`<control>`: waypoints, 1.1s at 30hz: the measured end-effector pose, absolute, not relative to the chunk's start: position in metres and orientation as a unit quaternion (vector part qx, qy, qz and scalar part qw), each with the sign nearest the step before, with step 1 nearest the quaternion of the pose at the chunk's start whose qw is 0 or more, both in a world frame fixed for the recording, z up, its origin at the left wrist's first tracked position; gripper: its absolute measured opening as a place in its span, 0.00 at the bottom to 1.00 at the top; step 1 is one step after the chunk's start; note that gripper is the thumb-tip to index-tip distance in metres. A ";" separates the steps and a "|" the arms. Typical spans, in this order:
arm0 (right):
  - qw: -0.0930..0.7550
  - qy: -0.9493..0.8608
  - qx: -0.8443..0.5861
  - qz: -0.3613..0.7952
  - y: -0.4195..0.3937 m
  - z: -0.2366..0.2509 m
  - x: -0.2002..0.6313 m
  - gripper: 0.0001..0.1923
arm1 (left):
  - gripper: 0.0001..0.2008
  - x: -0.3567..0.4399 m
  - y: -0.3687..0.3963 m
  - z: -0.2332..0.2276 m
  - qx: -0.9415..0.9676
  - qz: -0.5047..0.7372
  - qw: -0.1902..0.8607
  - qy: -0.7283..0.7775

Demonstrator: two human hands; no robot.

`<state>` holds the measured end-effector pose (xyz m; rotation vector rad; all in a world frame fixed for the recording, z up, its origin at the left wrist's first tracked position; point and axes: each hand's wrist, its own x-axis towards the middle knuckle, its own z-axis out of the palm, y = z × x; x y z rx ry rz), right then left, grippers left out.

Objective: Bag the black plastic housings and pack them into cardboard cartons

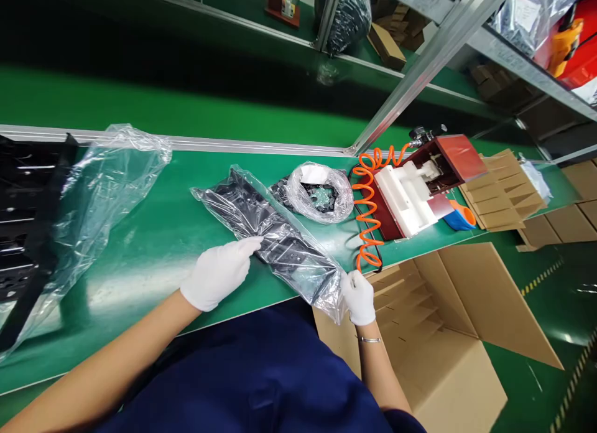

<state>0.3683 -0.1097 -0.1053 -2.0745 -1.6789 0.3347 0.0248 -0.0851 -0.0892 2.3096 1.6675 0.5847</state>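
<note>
Right hand [358, 297], gloved, is closed on the near end of a clear plastic bag [280, 243] containing a black plastic part; the bag lies diagonally on the green table [153, 234]. Left hand [219, 272], gloved, rests flat and open on the bag's middle. An open cardboard box [438, 333] stands just right. Beyond lie a small bag of parts [319, 193], an orange coiled hose [368, 212] and a red fixture [429, 184].

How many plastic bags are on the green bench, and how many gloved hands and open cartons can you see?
Clear plastic bags: 3: bagged black part, large bag, small round bag
White-gloved hands: 2: left hand, right hand
Open cardboard cartons with dividers: 1: carton
Total: 6
</note>
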 end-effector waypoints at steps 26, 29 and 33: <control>0.076 -0.740 -0.529 0.409 -0.042 -0.049 0.308 0.18 | 0.09 0.046 -0.089 -0.071 0.119 0.587 0.663 0.449; 0.156 -0.744 -0.542 0.359 -0.064 -0.057 0.298 0.20 | 0.09 0.047 -0.086 -0.069 0.127 0.575 0.698 0.407; 0.317 -0.795 -0.486 0.177 -0.105 -0.065 0.295 0.26 | 0.10 0.040 -0.080 -0.076 0.143 0.616 0.672 0.385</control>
